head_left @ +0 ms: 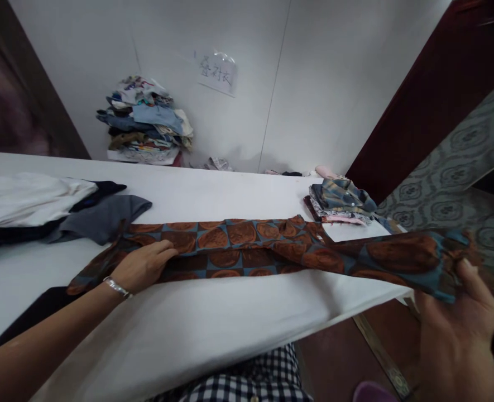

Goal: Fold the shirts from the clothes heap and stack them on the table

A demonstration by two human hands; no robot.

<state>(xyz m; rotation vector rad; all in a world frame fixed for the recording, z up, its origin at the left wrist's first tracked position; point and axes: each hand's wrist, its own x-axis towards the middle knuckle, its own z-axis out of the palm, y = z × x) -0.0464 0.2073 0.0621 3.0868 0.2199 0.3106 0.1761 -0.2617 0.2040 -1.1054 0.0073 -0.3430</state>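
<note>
A brown shirt (230, 245) with a blue-grey geometric pattern lies in a long folded strip across the white table. My left hand (148, 265), with a silver bracelet at the wrist, is closed on the near layer of the cloth, left of its middle; the fingertips are partly lost in the fabric. Out past the table's right edge, my right hand (460, 318) grips the gathered cuff end of a sleeve (397, 257). That sleeve is stretched out to the right, raised off the tabletop.
White, black and grey clothes (100, 218) lie loosely at the left. A tall stack of folded clothes (146, 125) stands by the wall, beside a handwritten paper sign (217, 72). At the back right sits a smaller folded pile (341, 201). The table's edge (355, 315) slants across the front.
</note>
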